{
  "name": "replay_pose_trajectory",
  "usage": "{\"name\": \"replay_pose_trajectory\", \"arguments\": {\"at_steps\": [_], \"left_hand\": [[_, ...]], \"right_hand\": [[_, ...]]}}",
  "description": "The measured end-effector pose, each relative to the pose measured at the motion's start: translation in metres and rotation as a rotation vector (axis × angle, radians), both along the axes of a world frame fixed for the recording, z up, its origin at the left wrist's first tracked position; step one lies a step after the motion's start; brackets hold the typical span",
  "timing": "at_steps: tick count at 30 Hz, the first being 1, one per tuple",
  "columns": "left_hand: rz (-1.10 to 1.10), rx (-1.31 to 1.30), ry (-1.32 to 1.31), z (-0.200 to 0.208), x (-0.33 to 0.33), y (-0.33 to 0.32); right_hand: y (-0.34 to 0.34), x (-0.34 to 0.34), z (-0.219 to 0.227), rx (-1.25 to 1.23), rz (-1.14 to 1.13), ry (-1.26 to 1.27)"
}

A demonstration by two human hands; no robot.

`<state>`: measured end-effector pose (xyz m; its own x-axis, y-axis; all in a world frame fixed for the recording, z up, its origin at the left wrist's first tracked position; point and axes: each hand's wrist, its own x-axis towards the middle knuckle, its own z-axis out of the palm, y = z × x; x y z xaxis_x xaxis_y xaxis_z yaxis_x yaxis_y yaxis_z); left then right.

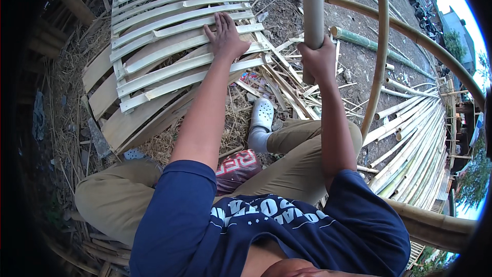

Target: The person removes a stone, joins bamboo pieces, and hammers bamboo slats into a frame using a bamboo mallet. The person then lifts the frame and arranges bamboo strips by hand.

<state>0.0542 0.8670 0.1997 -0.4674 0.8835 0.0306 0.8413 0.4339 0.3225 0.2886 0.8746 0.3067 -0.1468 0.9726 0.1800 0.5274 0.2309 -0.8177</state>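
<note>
My left hand (226, 38) lies with fingers spread on a panel of pale bamboo slats (177, 28), near its right end. The slats run side by side across thin cross strips, with small gaps between them. Beneath the panel is a low stand of wide wooden boards (130, 123). My right hand (319, 60) is wrapped round a thick, greyish bamboo tube (313, 15), held upright to the right of the panel. The tube's rounded upper end stands well above my fist, and a short piece shows below it.
Split bamboo offcuts (287, 90) litter the ground right of the panel. Long bamboo poles (410, 138) lie piled at the right, with a greenish pole (379, 48) farther off. A curved bamboo pole (382, 46) rises close by my right arm. My foot wears a white clog (262, 114).
</note>
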Motion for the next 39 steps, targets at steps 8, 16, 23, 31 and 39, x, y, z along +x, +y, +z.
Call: {"name": "replay_pose_trajectory", "arguments": {"at_steps": [8, 16, 23, 31, 39], "left_hand": [[-0.011, 0.079, 0.01, -0.01, -0.011, -0.007], [-0.045, 0.032, 0.042, 0.006, 0.01, -0.002], [0.038, 0.175, 0.127, -0.011, 0.007, -0.003], [0.12, 0.544, 0.071, -0.02, -0.002, 0.01], [0.137, 0.383, 0.134, -0.018, 0.013, 0.008]], "right_hand": [[-0.012, -0.016, -0.048, -0.205, 0.122, -0.77], [-0.009, 0.004, -0.053, -0.447, 0.053, -0.557], [-0.015, -0.02, 0.134, 0.164, -0.013, 0.208], [-0.063, 0.013, -0.067, -0.177, -0.164, -0.384], [-0.075, 0.021, -0.07, -0.227, -0.064, -0.362]]}}
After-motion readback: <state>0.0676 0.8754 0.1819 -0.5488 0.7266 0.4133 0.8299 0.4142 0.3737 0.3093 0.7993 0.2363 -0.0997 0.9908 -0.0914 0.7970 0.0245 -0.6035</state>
